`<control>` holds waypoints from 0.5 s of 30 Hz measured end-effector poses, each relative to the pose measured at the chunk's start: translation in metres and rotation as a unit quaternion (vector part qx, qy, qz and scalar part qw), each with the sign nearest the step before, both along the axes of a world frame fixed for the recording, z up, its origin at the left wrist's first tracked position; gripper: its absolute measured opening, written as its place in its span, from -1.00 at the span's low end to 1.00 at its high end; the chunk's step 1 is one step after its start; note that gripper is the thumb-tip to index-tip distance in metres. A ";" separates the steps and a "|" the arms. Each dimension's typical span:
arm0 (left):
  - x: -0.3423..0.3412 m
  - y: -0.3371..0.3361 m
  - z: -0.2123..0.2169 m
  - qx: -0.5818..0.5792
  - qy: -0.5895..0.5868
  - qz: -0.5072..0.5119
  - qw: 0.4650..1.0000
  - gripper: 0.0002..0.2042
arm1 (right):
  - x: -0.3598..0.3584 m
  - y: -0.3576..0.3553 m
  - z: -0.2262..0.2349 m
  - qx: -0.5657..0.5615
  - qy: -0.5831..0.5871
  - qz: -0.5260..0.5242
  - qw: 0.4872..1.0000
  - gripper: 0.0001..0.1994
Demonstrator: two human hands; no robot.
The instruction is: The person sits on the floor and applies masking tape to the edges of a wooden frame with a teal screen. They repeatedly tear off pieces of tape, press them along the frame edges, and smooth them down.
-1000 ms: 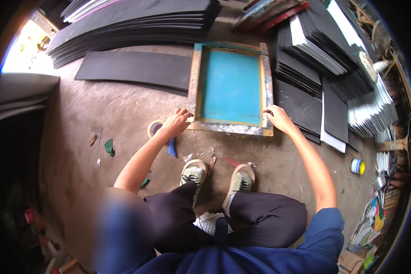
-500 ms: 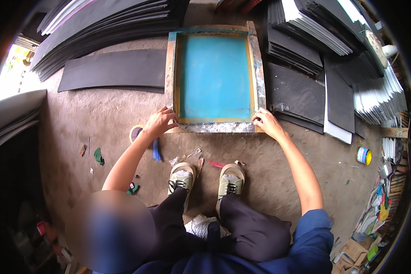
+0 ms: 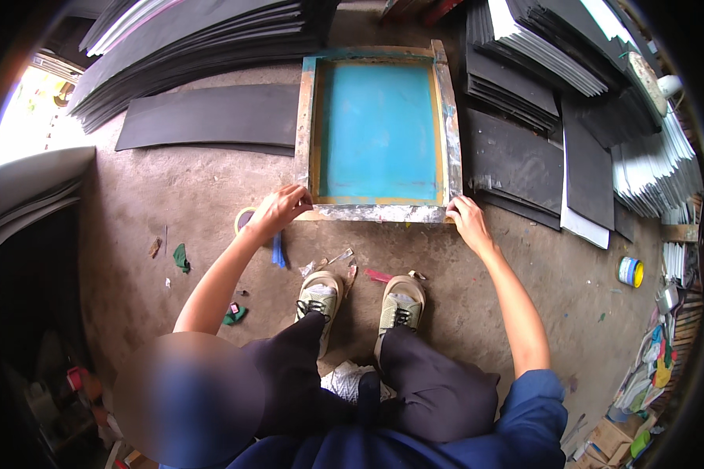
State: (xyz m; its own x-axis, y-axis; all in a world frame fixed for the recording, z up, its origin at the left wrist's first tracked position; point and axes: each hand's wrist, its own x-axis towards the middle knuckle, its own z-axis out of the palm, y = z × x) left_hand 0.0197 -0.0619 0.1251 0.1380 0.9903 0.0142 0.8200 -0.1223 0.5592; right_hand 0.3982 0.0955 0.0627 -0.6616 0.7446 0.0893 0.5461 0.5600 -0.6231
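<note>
A wooden screen-printing frame (image 3: 450,125) with a turquoise mesh lies flat on the concrete floor in front of my feet. My left hand (image 3: 280,209) grips its near left corner. My right hand (image 3: 468,220) holds its near right corner, fingers on the taped near edge. Just behind my left hand a roll of tape (image 3: 242,220) lies on the floor, with a blue strip (image 3: 278,252) beside it.
Stacks of black sheets (image 3: 195,39) rise at the back left, and one black sheet (image 3: 211,117) lies flat left of the frame. More black and white sheet stacks (image 3: 571,86) stand at the right. A small blue and yellow tin (image 3: 630,272) sits at the right. Scraps litter the floor near my shoes (image 3: 399,301).
The view has shifted so the frame sits more central and closer. Both hands have stayed on the frame's near corners.
</note>
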 end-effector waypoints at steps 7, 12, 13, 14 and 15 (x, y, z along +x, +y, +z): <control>0.015 -0.014 0.048 -0.015 0.007 0.002 1.000 -0.87 | 0.014 -0.010 0.023 0.037 0.005 0.020 0.999 -0.90; 0.026 -0.022 0.059 0.014 0.050 -0.008 0.999 -0.86 | 0.016 -0.012 0.029 0.058 -0.002 0.023 0.998 -0.93; 0.029 -0.020 0.059 0.023 0.050 -0.016 0.998 -0.86 | 0.021 -0.012 0.025 0.066 -0.001 0.024 0.998 -0.93; 0.032 -0.017 0.058 0.032 0.051 -0.025 0.998 -0.86 | 0.025 -0.013 0.021 0.051 0.003 0.021 0.998 -0.94; 0.034 -0.017 0.058 0.038 0.051 -0.030 0.998 -0.86 | 0.025 -0.015 0.019 0.029 0.020 0.016 0.999 -0.94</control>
State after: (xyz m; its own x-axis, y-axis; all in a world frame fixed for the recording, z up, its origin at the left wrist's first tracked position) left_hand 0.0535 -0.0787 0.1832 0.2011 0.9770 0.0713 0.8623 -0.2110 0.4604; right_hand 0.4228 0.0800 0.0819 -0.6805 0.7154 0.1586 0.5016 0.6126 -0.6108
